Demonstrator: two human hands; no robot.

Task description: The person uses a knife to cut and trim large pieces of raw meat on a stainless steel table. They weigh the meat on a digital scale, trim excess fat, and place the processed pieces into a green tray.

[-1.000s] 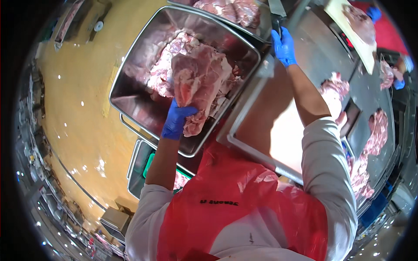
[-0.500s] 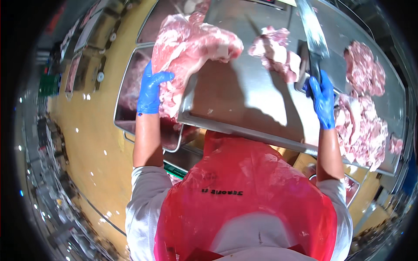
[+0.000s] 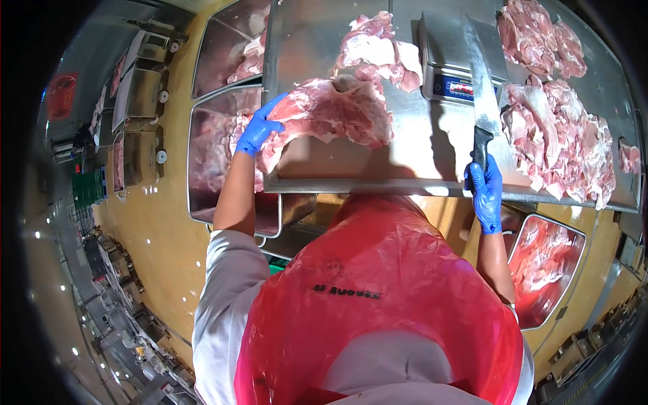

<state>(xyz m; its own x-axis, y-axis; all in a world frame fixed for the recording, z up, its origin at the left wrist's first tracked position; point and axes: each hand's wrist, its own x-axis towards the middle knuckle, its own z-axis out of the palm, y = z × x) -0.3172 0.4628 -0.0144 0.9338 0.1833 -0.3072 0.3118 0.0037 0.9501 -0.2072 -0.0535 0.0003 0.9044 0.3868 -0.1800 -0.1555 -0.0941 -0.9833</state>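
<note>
Head view: the steel bench [image 3: 418, 158] spans the middle; below its left edge, a metal bin [image 3: 267, 212] holds more meat, seemingly left to do. Spread meat [image 3: 563, 138] at right looks already cut. Over the bench's left part, a large meat piece [image 3: 331, 111], seemingly unfinished, is clasped by the left hand [image 3: 260, 129]; a knife [image 3: 484, 101], well apart from it, is gripped in the right hand [image 3: 486, 192].

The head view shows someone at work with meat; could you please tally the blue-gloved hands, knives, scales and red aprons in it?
Blue-gloved hands: 2 (left hand on a meat piece, right hand holding the knife)
Knife: 1
Scale: 1
Red apron: 1
Total: 5
</note>
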